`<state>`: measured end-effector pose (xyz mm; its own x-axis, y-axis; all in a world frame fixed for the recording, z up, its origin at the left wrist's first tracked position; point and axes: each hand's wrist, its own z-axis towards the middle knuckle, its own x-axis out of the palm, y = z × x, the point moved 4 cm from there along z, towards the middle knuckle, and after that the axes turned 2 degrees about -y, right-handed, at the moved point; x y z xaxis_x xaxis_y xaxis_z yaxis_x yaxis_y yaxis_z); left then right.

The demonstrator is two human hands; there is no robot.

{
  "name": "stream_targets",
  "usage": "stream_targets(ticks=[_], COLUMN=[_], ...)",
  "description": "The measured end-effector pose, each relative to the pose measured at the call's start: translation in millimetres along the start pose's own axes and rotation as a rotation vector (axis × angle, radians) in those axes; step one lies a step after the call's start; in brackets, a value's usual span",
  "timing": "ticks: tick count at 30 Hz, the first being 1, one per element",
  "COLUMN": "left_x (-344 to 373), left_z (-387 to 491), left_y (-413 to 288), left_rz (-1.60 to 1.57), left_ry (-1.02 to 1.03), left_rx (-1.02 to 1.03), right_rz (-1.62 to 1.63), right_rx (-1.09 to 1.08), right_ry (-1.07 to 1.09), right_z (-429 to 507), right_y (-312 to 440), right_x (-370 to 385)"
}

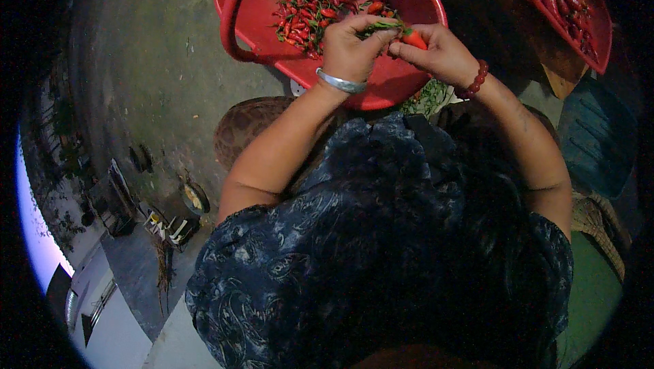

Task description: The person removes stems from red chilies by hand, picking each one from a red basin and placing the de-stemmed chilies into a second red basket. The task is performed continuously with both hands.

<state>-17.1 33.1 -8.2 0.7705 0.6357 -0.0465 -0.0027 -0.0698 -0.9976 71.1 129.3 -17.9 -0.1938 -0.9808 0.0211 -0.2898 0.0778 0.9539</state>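
Above the near side of a red plastic basket (393, 88), my two hands meet over one red chili pepper (414, 39). The fingers of my right hand (442, 54) grip the pepper's body. Thumb and forefinger of my left hand (352, 44) pinch green stems (387, 25) at the pepper's stem end. Whether the stem is still joined to the pepper is hard to tell. Inside the basket lies a heap of red chili peppers (306, 16), many with green stems on. My left hand covers part of that heap.
At the upper right, a second red container (605, 57) holds red peppers (562, 1) and stands by a cardboard box (562, 77). Green stems (428, 99) lie below the basket near my lap. A teal plastic object (592, 134) is at the right. The basket's handle (232, 26) arches on the left.
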Motion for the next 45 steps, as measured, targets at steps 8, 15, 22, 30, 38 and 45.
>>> stream_targets(ticks=[8, 15, 22, 30, 38, 45], left_x=[-15.4, -17.7, 3.8, 4.0, 9.5, 9.1], left_z=[9.9, 12.9, 7.8, 9.0, 5.6, 8.2], left_y=[30.9, 16.6, 11.3, 20.1, 19.1, 9.2], left_rz=[-0.352, 0.597, 0.070, -0.234, -0.730, -0.011], left_ry=[0.058, 0.103, 0.283, 0.268, 0.351, 0.204], left_rx=[-0.523, 0.307, -0.022, -0.366, -0.516, -0.157], right_rz=[0.079, 0.083, -0.274, -0.343, -0.525, -0.829], right_rx=[-0.103, 0.118, 0.119, -0.121, -0.349, -0.399], right_ry=[0.190, 0.160, 0.220, 0.200, 0.303, 0.223], right_z=[-6.8, -0.2, 2.4, -0.2, 0.4, -3.1], right_y=[13.8, -1.5, -20.4, 0.6, 24.9, 18.2], right_x=[0.2, -9.3, 3.3, 4.8, -1.2, -6.5])
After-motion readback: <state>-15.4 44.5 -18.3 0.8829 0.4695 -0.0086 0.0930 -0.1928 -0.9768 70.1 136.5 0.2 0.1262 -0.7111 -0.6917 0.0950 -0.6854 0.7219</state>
